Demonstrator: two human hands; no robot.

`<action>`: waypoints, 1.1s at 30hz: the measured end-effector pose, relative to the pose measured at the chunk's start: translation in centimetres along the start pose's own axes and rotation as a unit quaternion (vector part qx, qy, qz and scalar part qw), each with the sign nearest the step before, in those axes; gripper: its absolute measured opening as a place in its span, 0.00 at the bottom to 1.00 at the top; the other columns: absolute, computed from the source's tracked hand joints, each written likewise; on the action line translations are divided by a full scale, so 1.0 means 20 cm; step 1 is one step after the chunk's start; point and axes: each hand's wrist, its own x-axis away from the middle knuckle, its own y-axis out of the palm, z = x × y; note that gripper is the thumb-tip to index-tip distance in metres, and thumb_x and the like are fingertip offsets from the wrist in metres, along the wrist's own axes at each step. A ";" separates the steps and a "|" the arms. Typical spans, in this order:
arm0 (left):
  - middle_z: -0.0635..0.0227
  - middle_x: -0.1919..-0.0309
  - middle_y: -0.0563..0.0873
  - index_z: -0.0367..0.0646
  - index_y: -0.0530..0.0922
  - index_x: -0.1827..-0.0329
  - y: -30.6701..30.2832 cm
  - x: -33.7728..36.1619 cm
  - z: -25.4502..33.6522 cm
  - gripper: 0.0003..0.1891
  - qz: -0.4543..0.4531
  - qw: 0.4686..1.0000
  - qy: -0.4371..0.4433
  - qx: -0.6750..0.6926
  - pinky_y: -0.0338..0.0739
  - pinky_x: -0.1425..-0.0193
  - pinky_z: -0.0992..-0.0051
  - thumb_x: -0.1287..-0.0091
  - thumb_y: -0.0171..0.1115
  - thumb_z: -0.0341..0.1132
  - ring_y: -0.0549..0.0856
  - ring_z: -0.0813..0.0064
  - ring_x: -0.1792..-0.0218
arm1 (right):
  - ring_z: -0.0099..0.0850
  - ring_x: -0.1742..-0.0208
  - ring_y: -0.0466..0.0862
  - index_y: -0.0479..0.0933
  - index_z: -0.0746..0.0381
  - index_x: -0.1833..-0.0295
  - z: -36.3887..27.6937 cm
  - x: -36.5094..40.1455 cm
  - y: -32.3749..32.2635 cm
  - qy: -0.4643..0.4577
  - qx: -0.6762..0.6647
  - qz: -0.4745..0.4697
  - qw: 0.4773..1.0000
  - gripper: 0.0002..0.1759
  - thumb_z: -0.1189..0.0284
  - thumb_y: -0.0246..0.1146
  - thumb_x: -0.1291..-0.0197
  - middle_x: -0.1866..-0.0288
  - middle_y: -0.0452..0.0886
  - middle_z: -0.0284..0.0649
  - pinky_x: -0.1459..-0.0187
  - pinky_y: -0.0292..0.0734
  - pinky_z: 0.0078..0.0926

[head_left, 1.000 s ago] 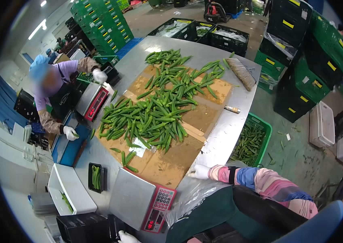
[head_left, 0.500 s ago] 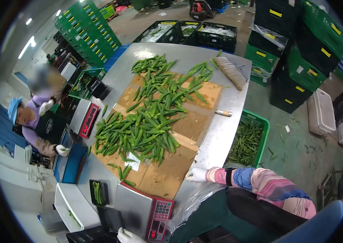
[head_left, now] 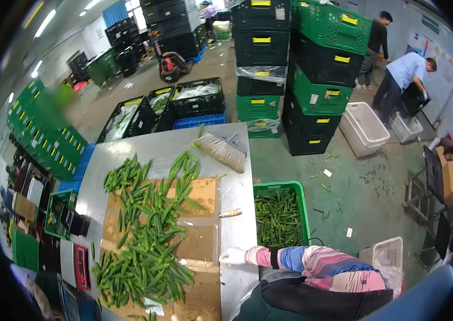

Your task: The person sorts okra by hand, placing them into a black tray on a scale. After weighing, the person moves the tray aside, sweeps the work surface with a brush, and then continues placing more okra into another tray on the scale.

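Observation:
My right hand (head_left: 231, 256), in a white glove, rests on the metal table (head_left: 237, 184) near its right edge, beside the cardboard (head_left: 199, 241). Its fingers lie on the surface, holding nothing that I can see. Of my left hand (head_left: 175, 318), only what look like white glove tips show at the bottom edge; the rest is out of frame. A long heap of green okra (head_left: 146, 235) covers much of the cardboard, with a white label (head_left: 153, 306) at its near end. A short pale handle (head_left: 230, 213) lies right of the cardboard.
A brush head (head_left: 221, 152) lies at the table's far right corner. A green crate (head_left: 304, 214) of okra stands on the floor at right. Stacked crates (head_left: 261, 59) rise beyond. A red scale (head_left: 81, 267) is at left. Two people (head_left: 400, 75) are at the far right.
The view has swung to the right, so the table sits further left and lower. The near scale and most of my left hand have left the frame. My right hand stays on the table.

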 end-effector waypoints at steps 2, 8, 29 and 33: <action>0.41 0.38 0.81 0.33 0.75 0.31 0.17 -0.17 0.13 0.36 -0.101 0.993 0.056 0.033 0.74 0.30 0.53 0.37 0.78 0.44 0.79 0.42 0.37 | 0.25 0.68 0.85 0.87 0.60 0.52 0.02 -0.05 -0.16 -0.025 -0.045 0.054 0.997 0.15 0.61 0.61 0.31 0.65 0.88 0.34 0.59 0.82 0.31; 0.43 0.32 0.76 0.34 0.70 0.26 0.94 -0.44 0.23 0.35 -0.157 0.933 0.245 0.213 0.61 0.24 0.47 0.31 0.67 0.45 0.72 0.45 0.30 | 0.32 0.58 0.86 0.83 0.62 0.45 0.04 -0.21 -0.74 -0.060 -0.048 0.288 0.954 0.18 0.62 0.65 0.33 0.57 0.88 0.41 0.52 0.82 0.33; 0.34 0.25 0.62 0.35 0.59 0.20 1.40 -0.46 0.28 0.55 -0.385 0.910 0.147 -0.029 0.50 0.21 0.38 0.40 0.67 0.67 0.58 0.33 0.23 | 0.53 0.30 0.74 0.71 0.65 0.27 -0.18 -0.83 -1.86 0.264 0.182 0.617 0.718 0.52 0.45 0.78 0.52 0.30 0.73 0.55 0.31 0.73 0.46; 0.35 0.26 0.63 0.35 0.60 0.20 1.39 -0.49 0.29 0.55 -0.411 0.900 0.141 -0.033 0.51 0.22 0.38 0.40 0.66 0.68 0.59 0.33 0.24 | 0.51 0.36 0.78 0.77 0.62 0.32 -0.18 -0.85 -1.94 0.239 0.278 0.634 0.681 0.46 0.41 0.74 0.49 0.38 0.79 0.53 0.36 0.76 0.47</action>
